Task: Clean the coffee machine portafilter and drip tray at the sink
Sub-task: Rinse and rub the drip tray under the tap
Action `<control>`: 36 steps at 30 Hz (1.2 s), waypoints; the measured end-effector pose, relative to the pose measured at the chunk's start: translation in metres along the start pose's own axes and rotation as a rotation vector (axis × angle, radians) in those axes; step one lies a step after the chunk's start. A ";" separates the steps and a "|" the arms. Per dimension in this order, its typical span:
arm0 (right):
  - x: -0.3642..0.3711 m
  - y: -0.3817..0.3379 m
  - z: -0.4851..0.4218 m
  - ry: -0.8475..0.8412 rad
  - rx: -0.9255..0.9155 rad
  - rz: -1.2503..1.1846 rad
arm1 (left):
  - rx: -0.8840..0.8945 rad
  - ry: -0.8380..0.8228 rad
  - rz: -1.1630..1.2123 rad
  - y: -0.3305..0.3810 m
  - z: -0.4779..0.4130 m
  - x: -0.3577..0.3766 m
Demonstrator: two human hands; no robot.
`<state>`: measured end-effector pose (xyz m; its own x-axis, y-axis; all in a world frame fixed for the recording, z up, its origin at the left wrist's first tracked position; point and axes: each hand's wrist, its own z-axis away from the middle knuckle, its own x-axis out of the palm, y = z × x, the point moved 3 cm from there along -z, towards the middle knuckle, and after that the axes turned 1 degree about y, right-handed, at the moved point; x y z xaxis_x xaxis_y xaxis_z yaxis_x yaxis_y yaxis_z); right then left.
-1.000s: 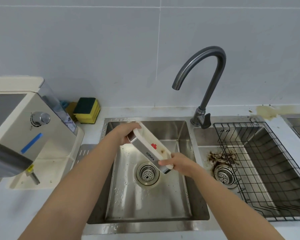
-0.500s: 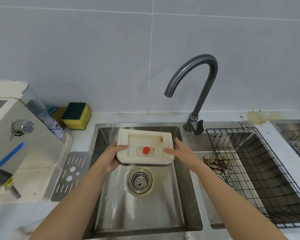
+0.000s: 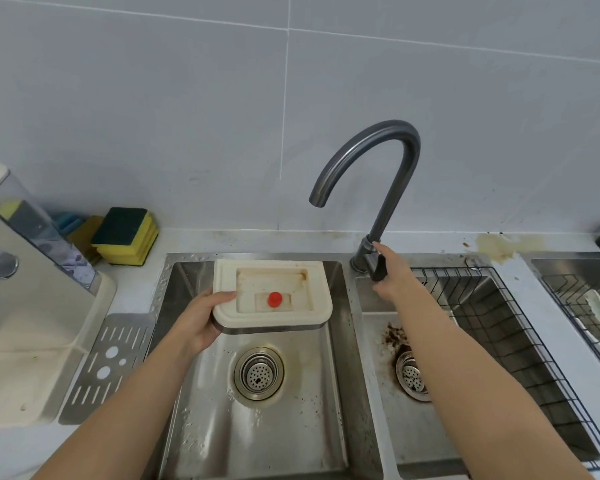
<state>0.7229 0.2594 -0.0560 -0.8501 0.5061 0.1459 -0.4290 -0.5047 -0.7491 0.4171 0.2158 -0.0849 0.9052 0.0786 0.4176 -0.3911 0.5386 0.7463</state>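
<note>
The cream drip tray [image 3: 274,271], with brown stains and a red float in its well, is held level over the back of the left sink basin [image 3: 309,427]. My left hand [image 3: 201,318] grips its front left corner, thumb on the rim. My right hand [image 3: 392,273] is on the black lever [image 3: 378,270] at the base of the grey gooseneck tap [image 3: 381,168], fingers curled around it. No water runs from the spout. The slotted metal tray cover [image 3: 108,362] lies on the counter left of the sink. No portafilter is in view.
The coffee machine [image 3: 21,296] stands at the left edge. Yellow-green sponges [image 3: 125,237] sit behind it by the wall. The right basin [image 3: 388,427] has coffee grounds around its drain and a black wire rack [image 3: 520,323]. Another sink lies far right.
The tray went from tilted on edge to level, open side up. My right hand let go of its right side and moved to the tap lever; only the left hand holds it now.
</note>
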 end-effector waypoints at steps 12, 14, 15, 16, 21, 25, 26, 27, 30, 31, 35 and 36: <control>0.003 -0.004 -0.016 0.096 0.056 0.069 | -0.076 0.019 -0.011 -0.006 -0.005 0.008; 0.003 -0.003 -0.014 0.081 0.055 0.037 | -0.087 0.012 -0.019 -0.007 -0.004 0.009; 0.002 -0.003 -0.014 0.071 0.057 0.021 | -0.092 0.006 -0.020 -0.007 -0.004 0.010; 0.002 -0.003 -0.015 0.063 0.060 0.003 | -0.096 -0.003 -0.019 -0.008 -0.004 0.011; -0.001 0.000 -0.017 0.031 0.068 -0.059 | -0.117 -0.043 -0.017 -0.009 -0.003 0.013; -0.003 0.003 -0.016 0.020 0.066 -0.117 | -0.119 -0.052 0.002 -0.009 -0.004 0.012; -0.004 0.003 -0.016 0.022 0.062 -0.123 | -0.117 -0.050 0.007 -0.009 -0.004 0.013; -0.005 0.004 -0.016 0.020 0.057 -0.131 | -0.116 -0.049 0.010 -0.009 -0.004 0.013; -0.006 0.005 -0.016 0.001 0.050 -0.140 | -0.111 -0.041 0.016 -0.010 -0.004 0.013; -0.006 0.006 -0.016 0.003 0.049 -0.133 | -0.110 -0.038 0.019 -0.010 -0.004 0.013; -0.007 0.006 -0.017 -0.010 0.039 -0.117 | -0.103 -0.040 0.029 -0.009 -0.005 0.012; -0.007 0.006 -0.018 -0.023 0.042 -0.117 | -0.103 -0.039 0.030 -0.009 -0.005 0.012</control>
<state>0.7318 0.2651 -0.0734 -0.8001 0.5473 0.2455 -0.5376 -0.4727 -0.6983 0.4320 0.2166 -0.0894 0.8856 0.0644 0.4600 -0.3967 0.6200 0.6769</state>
